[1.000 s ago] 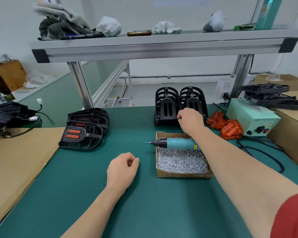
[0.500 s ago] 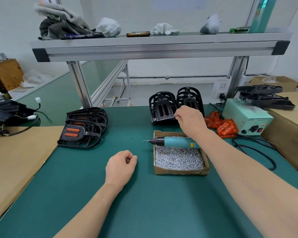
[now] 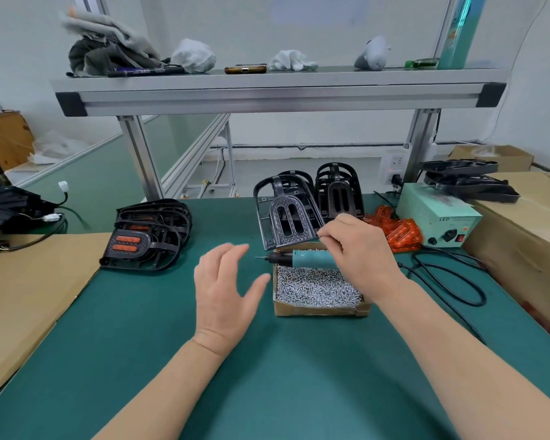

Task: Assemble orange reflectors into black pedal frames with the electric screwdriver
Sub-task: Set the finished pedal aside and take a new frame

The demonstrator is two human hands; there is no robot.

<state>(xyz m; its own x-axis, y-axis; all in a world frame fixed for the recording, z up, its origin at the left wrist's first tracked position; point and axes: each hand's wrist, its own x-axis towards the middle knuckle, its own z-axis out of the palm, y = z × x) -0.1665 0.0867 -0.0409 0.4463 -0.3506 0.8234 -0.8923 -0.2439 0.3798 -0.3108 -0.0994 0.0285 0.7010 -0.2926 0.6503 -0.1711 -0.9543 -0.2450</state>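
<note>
My right hand [image 3: 354, 249] pinches the lower right corner of a black pedal frame [image 3: 286, 212] and holds it tilted up off the row of empty frames [image 3: 338, 188] at the back. My left hand [image 3: 226, 287] hovers open over the green mat, fingers spread, just left of the frame. The teal electric screwdriver [image 3: 299, 258] lies across the cardboard box of screws [image 3: 318, 290], tip pointing left, partly under my right hand. Loose orange reflectors [image 3: 397, 228] are piled to the right of the frames.
A stack of frames with orange reflectors fitted [image 3: 146, 236] lies at the left. A mint power supply [image 3: 438, 217] with black cables [image 3: 451, 277] sits at the right, beside cardboard boxes [image 3: 521, 236]. Cardboard [image 3: 23, 281] covers the left table edge. An overhead shelf [image 3: 267, 87] spans the bench.
My right hand has pulled one black frame forward and lifted it off the row. My left hand has risen from a loose fist on the mat and opened toward the frame.
</note>
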